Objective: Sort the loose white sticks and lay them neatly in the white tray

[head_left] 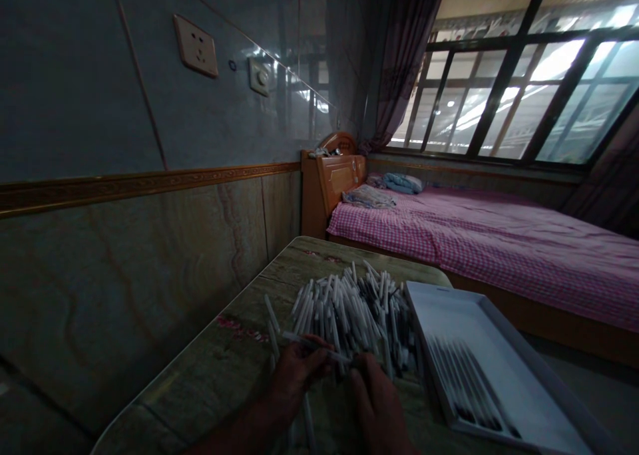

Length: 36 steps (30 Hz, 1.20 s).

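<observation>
A slim, translucent white pen-like tube (319, 348) lies slantwise between my hands. My left hand (294, 372) is closed around its middle, thumb and fingers pinching it. At its right end the fingers of my right hand (372, 392) are closed. A dark tip seems to be there, but the fingers and dim light hide it. Just beyond my hands spreads a loose pile of similar white tubes (344, 308), some with dark parts. A few single tubes (272, 315) lie to the left of the pile, and others partly under my hands.
To the right, a shallow white box (499, 335) holds a row of dark-ended pen-like tubes (466, 382). All this rests on a patterned table (200, 382) beside a tiled wall (124, 262). A bed with a pink checked cover (449, 229) stands behind, below a window.
</observation>
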{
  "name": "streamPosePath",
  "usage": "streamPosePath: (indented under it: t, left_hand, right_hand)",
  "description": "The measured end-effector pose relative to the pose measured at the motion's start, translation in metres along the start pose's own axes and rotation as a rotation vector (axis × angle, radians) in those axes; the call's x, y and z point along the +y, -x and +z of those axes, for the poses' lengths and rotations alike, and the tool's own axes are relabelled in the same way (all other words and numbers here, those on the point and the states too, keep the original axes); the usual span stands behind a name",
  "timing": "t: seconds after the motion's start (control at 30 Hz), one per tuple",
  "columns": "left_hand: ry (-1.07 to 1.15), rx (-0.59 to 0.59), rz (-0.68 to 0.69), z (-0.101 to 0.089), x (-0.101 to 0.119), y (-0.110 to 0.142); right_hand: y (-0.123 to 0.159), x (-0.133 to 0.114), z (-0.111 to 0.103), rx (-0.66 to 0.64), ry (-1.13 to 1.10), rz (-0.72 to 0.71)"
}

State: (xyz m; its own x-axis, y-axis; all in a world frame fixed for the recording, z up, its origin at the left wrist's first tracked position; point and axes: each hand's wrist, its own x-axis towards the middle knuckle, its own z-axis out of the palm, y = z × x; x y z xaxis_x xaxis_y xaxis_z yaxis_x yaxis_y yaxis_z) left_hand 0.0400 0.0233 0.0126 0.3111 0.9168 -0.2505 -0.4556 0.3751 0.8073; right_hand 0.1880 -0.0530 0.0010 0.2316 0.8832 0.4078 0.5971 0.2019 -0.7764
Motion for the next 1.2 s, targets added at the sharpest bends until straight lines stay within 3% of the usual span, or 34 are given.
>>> streamPosePath:
  t: [0.07, 0.23, 0.3, 0.43, 0.57, 0.7, 0.9, 1.07, 1.2]
  left_hand:
    - [-0.016, 0.004, -0.004, 0.000, -0.001, 0.000]
    - [-0.037, -0.015, 0.004, -0.001, -0.004, -0.001]
    - [-0.034, -0.009, 0.005, -0.002, -0.004, -0.002]
    - [-0.050, 0.010, -0.007, -0.001, -0.001, -0.002]
    - [-0.076, 0.004, -0.020, 0.001, -0.001, -0.002]
    - [-0.083, 0.007, -0.018, 0.002, -0.002, -0.001]
    - [-0.070, 0.012, -0.001, 0.001, 0.000, 0.000]
    - [-0.105, -0.002, -0.020, 0.001, -0.005, -0.006]
    - [-0.105, -0.004, -0.009, -0.002, -0.009, -0.009]
  right_hand:
    - [0.002, 0.006, -0.001, 0.028, 0.021, -0.037]
    - [0.006, 0.034, -0.003, 0.092, 0.216, -0.425]
    - [0.004, 0.031, -0.002, 0.063, 0.194, -0.359]
    - [-0.001, 0.017, 0.005, 0.030, 0.069, -0.078]
    - [0.001, 0.027, 0.009, 0.115, 0.169, -0.180]
    - [0.003, 0.036, 0.006, 0.074, 0.271, -0.324]
    - [0.000, 0.022, 0.003, 0.025, 0.125, -0.102]
    - [0.006, 0.046, 0.007, 0.064, 0.213, -0.279]
    - [0.008, 0.059, 0.015, 0.135, 0.354, -0.284]
